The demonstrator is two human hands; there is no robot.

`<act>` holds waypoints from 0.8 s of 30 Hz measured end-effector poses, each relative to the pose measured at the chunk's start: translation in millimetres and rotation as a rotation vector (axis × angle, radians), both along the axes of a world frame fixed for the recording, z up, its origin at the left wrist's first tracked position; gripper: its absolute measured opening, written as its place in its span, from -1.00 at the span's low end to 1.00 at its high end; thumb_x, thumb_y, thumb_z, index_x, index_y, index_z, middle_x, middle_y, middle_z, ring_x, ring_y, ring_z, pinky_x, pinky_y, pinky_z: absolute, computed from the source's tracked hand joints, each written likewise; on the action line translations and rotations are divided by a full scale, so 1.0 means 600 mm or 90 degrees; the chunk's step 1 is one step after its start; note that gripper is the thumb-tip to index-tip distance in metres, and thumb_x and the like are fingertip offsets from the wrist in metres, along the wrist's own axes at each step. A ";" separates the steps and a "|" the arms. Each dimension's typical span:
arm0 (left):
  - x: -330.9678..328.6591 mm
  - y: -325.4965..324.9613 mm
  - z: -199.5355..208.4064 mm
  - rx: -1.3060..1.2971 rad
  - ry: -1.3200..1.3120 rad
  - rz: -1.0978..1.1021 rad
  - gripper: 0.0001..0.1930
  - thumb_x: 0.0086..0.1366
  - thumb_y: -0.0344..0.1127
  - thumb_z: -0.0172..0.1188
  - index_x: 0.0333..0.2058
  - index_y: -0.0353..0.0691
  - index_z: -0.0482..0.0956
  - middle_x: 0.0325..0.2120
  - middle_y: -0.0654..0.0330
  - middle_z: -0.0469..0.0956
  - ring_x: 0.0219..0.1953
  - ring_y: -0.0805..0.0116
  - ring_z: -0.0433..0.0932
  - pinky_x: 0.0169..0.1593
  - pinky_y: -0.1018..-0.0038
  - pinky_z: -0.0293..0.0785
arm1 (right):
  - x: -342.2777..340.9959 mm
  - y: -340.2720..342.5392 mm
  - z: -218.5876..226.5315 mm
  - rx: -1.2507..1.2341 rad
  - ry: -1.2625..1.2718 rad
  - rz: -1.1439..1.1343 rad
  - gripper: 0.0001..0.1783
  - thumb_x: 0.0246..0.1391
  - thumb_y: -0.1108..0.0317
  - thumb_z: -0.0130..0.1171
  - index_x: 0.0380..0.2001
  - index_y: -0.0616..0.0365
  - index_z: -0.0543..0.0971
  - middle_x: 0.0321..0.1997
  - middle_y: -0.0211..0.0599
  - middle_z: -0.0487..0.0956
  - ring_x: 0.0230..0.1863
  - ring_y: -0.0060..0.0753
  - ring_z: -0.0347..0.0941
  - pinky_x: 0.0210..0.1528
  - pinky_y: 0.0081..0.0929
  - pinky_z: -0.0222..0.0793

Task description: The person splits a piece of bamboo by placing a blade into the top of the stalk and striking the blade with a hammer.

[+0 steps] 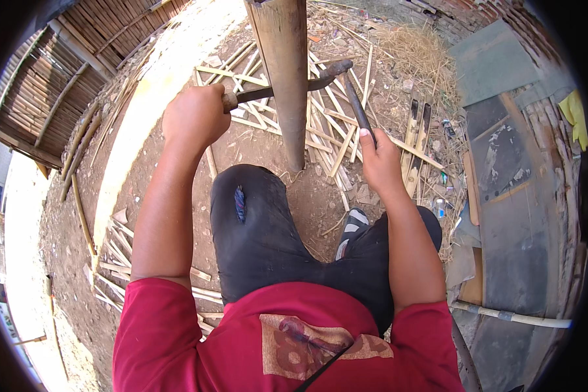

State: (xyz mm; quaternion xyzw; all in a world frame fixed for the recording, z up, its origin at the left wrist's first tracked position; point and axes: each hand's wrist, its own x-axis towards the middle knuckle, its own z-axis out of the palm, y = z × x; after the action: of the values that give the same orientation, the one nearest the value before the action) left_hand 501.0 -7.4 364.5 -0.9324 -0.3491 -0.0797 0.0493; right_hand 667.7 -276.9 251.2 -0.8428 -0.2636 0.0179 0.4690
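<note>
A thick bamboo pole [282, 72] stands upright in front of me, its lower end on the ground between my feet. My left hand [195, 116] is closed round the wooden handle of a machete [253, 95]. Its dark blade lies crosswise at the pole; the pole hides the middle, so I cannot tell how deep it sits. My right hand [380, 160] grips the dark handle of a hammer [358, 104]. The hammer head is at the blade's far end, right of the pole, and seems to touch it.
Split bamboo strips [336, 140] lie scattered behind the pole, with more strips [114, 264] at my left. Dry straw [418, 55] lies at far right. Dark boards [509, 163] and a yellow glove [573, 119] are along the right. A bamboo fence [65, 78] stands far left.
</note>
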 end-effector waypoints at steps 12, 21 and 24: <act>0.002 -0.002 0.000 -0.001 0.002 -0.009 -0.85 0.28 -0.22 0.25 -0.24 -0.06 0.70 -0.37 0.04 0.71 -0.27 0.02 0.70 -0.13 0.13 0.62 | -0.012 -0.014 -0.007 -0.011 0.019 -0.016 -0.53 0.47 -0.02 -0.01 -0.22 0.22 0.57 -0.52 -0.22 0.52 -0.46 -0.29 0.48 -0.34 -0.28 0.36; 0.021 -0.004 0.045 -0.110 0.097 -0.123 -0.76 0.18 -0.30 0.29 -0.18 -0.21 0.71 -0.31 -0.02 0.72 -0.20 -0.02 0.71 -0.09 0.14 0.63 | -0.108 -0.031 0.052 0.175 0.024 0.138 -0.61 0.46 0.10 0.06 -0.18 0.27 0.57 -0.59 -0.39 0.44 -0.51 -0.60 0.32 -0.44 -0.42 0.27; 0.009 0.040 0.058 -0.206 0.113 -0.274 -0.65 0.20 -0.10 0.37 -0.14 -0.20 0.65 -0.35 -0.03 0.69 -0.22 -0.07 0.67 -0.08 0.15 0.58 | -0.125 -0.014 0.071 0.159 0.015 0.145 -0.60 0.45 0.10 0.08 -0.17 0.30 0.57 -0.61 -0.33 0.45 -0.52 -0.56 0.34 -0.44 -0.39 0.28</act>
State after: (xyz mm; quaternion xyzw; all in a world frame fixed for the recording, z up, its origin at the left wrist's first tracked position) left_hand 506.3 16.6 399.3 -0.9842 -0.1454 0.0502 -0.0881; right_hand 592.6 -285.4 293.5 -0.7422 -0.3520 0.0482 0.5683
